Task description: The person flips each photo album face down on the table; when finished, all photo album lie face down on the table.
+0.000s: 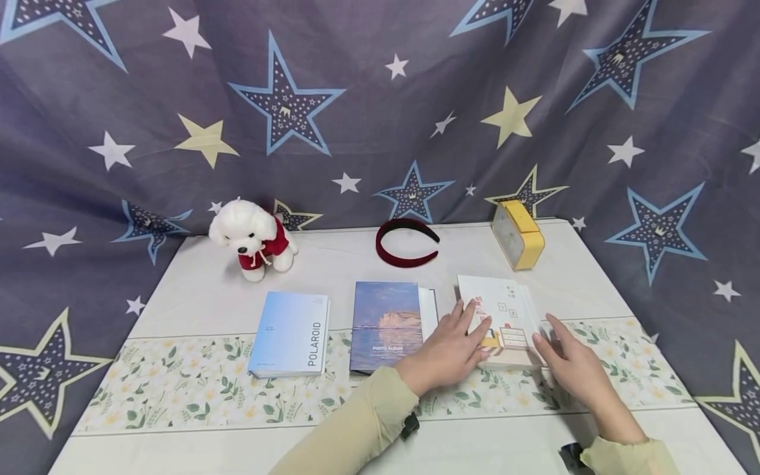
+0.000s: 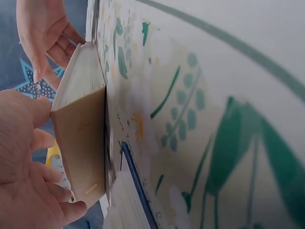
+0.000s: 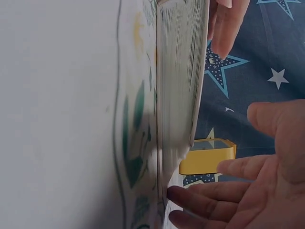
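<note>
A white photo album (image 1: 505,323) with a small furniture drawing on its cover lies at the right of the table. Spread fingers of my left hand (image 1: 448,346) rest at its left side; in the left wrist view the thumb touches a corner by the tan spine (image 2: 83,143). On the opposite side is my right hand (image 1: 572,363), its fingers extended. The right wrist view shows its fingertips by the page edges (image 3: 181,71), and whether they touch is unclear. A photo album with a sea-cliff cover (image 1: 386,323) lies left of my left hand, over another white-edged book (image 1: 429,313).
A blue POLAROID album (image 1: 289,333) lies farther left. Behind stand a white plush dog (image 1: 249,237) in red and a yellow clock-like box (image 1: 519,234), with a dark red headband (image 1: 392,254) between them. A starry curtain (image 1: 356,99) hangs at the table's back.
</note>
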Demonstrator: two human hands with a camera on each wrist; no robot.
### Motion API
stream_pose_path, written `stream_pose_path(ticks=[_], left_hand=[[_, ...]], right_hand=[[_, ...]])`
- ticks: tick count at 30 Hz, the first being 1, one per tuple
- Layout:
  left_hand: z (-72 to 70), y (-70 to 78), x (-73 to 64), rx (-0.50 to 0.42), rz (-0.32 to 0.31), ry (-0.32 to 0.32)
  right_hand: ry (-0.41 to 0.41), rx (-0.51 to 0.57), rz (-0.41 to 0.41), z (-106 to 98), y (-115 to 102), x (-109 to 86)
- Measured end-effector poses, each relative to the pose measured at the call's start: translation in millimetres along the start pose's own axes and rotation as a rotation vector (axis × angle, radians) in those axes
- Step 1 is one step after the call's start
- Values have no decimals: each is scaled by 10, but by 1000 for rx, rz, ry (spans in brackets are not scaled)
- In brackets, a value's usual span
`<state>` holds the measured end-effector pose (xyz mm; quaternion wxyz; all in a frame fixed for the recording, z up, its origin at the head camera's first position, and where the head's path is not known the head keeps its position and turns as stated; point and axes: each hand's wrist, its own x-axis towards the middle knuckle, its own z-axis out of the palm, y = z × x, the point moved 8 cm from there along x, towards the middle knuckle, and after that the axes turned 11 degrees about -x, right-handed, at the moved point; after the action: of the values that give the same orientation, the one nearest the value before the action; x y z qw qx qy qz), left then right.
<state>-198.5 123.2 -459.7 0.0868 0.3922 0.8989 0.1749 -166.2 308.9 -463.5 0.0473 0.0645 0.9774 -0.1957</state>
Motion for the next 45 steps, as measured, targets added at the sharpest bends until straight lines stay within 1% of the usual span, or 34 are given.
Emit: stream_pose_path(ticks=[5, 8, 13, 17, 20, 23, 24, 26, 28, 31, 33, 35, 36, 37, 39, 41, 43, 45], left_hand=[[30, 4, -14, -14, -10, -25], [43, 10, -21, -16, -17, -39], [48, 10, -38, -27, -34, -52], [53, 11, -46, -42, -43, -59], [61, 8, -48, -42, -48, -62], [64, -1, -45, -41, -54, -60], [64, -2, -46, -41, -56, -60], [65, -4, -46, -43, -60, -59], [71, -1, -46, -48, -63, -60], [75, 9, -51, -61, -65, -57], [75, 15, -53, -70, -66, -54], [70, 14, -57, -75, -68, -46], [68, 10, -58, -77, -70, -42], [63, 7, -59, -75, -72, -37], [60, -3, -56, -71, -76, -29], [61, -13, -56, -65, -77, -26], [65, -16, -54, -56, -74, -27], [64, -17, -60, -55, -72, -32]], right_hand=[[-16, 35, 24, 9, -7, -7], [-40, 90, 57, 17, 6, 1], [-99, 273, 117, 34, 28, 33], [-125, 381, 128, 54, 52, 40], [-121, 446, 141, 133, 184, 100], [-98, 508, 168, 220, 345, 180], [-94, 533, 165, 231, 373, 197], [-105, 589, 175, 223, 382, 193], [-109, 645, 202, 210, 390, 177], [-120, 727, 278, 187, 389, 126], [-126, 771, 313, 167, 369, 93], [-143, 831, 315, 143, 321, 69], [-159, 859, 303, 131, 286, 62], [-174, 873, 288, 124, 252, 56], [-177, 867, 268, 115, 202, 52], [-165, 841, 257, 110, 168, 54], [-144, 793, 258, 108, 160, 43], [-127, 769, 259, 104, 165, 35]])
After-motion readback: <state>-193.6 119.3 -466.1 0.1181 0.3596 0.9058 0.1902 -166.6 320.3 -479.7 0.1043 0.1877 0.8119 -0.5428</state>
